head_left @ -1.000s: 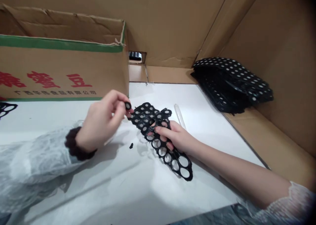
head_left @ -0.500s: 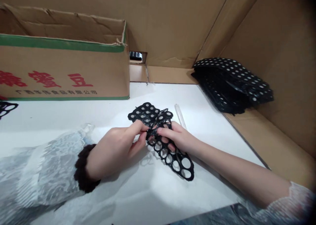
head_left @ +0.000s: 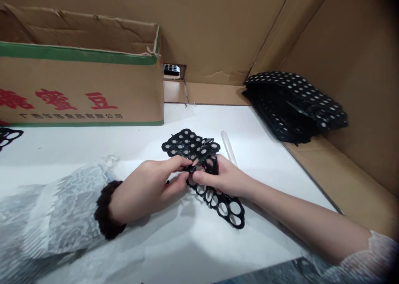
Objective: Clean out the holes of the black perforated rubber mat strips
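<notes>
A thin black flexible sheet lies bunched in the middle of the white table. Its far part has pale round dots, while its near part is a web of open round holes. My left hand is closed, thumb and forefinger pinching the sheet's left edge where the two parts meet. Wrapped round the middle of the holed part is my right hand, its thumb pressed on top. The fingertips of both hands nearly touch. Folds and fingers hide the exact spot they grip.
A cardboard box with a green rim stands at the back left. At the right, a pile of black dotted sheets leans against the cardboard wall. A clear tube lies beyond my right hand. Another holed black piece is at the left edge.
My left fingers have moved slightly right along the sheet. My right thumb has shifted a little left and down, and its fingers now show less through the holes.
</notes>
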